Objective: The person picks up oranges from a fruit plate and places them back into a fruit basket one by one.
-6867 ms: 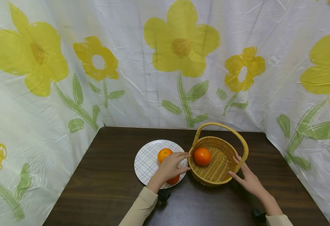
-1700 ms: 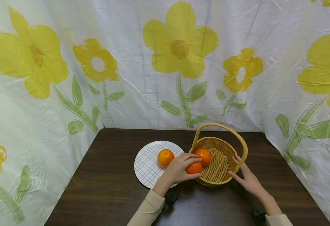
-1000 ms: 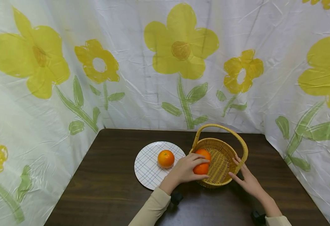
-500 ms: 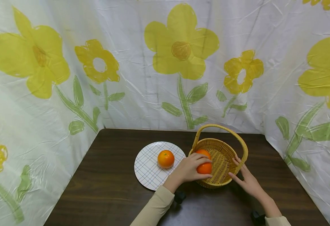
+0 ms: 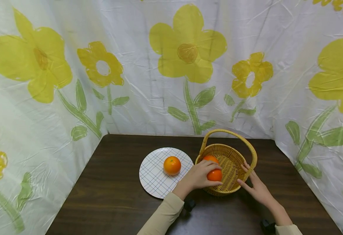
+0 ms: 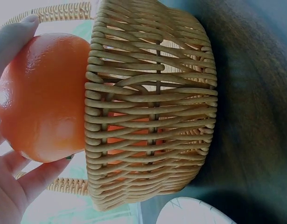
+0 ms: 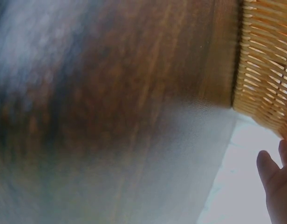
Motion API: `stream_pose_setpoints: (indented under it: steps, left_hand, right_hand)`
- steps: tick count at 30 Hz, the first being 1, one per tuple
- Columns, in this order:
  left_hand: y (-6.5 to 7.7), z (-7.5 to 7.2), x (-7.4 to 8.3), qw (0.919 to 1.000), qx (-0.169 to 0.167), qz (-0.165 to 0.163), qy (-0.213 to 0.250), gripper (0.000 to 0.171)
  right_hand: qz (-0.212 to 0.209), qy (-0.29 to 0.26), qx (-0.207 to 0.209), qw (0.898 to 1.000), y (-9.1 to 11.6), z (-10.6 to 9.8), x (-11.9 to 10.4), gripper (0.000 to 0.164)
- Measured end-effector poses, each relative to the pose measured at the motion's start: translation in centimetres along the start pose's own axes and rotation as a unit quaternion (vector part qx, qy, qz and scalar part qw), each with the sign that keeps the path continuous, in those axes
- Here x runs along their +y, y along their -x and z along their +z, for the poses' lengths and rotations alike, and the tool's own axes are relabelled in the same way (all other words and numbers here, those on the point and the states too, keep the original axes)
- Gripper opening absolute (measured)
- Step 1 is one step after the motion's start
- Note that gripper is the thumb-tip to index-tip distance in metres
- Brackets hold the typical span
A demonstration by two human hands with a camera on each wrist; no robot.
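My left hand (image 5: 199,175) grips a smooth red-orange tomato (image 5: 214,175) over the near left part of a wicker basket (image 5: 229,168). In the left wrist view the tomato (image 6: 50,98) sits at rim level between thumb and fingers, against the wicker wall (image 6: 153,102). Another red-orange fruit (image 5: 210,158) lies inside the basket, partly covered by the hand. My right hand (image 5: 258,189) touches the basket's right side near the handle base, its fingers and thumb spread. An orange (image 5: 172,165) rests on a round white plate (image 5: 151,176) with a blue grid pattern.
The basket's tall arched handle (image 5: 227,131) rises over its opening. Plate and basket stand side by side on a dark wooden table (image 5: 109,186). Behind the table hangs a white curtain (image 5: 142,107) printed with yellow flowers.
My left hand has taken the tomato off the plate and carried it right, over the basket rim, shifting slightly further in the last second. The right hand stays at the basket.
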State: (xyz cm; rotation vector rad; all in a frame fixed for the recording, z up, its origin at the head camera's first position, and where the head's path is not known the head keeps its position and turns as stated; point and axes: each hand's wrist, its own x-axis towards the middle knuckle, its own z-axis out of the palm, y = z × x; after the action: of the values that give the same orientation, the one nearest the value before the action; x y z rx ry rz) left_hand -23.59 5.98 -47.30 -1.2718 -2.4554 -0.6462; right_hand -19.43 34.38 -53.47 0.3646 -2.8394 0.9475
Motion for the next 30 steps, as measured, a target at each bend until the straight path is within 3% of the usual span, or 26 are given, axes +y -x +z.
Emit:
stream_pose_setpoints:
  steps: [20, 30]
  left_hand:
    - [-0.7, 1.6, -0.1, 0.9987, -0.036, -0.036, 0.000, 0.050]
    - [-0.9, 2.3, -0.3, 0.9984, -0.042, -0.038, 0.004, 0.053]
  right_hand:
    - [-0.003, -0.007, 0.001, 1.000, 0.0, -0.1, -0.1, 0.068]
    - [-0.003, -0.008, 0.000, 1.000, 0.0, -0.1, -0.1, 0.068]
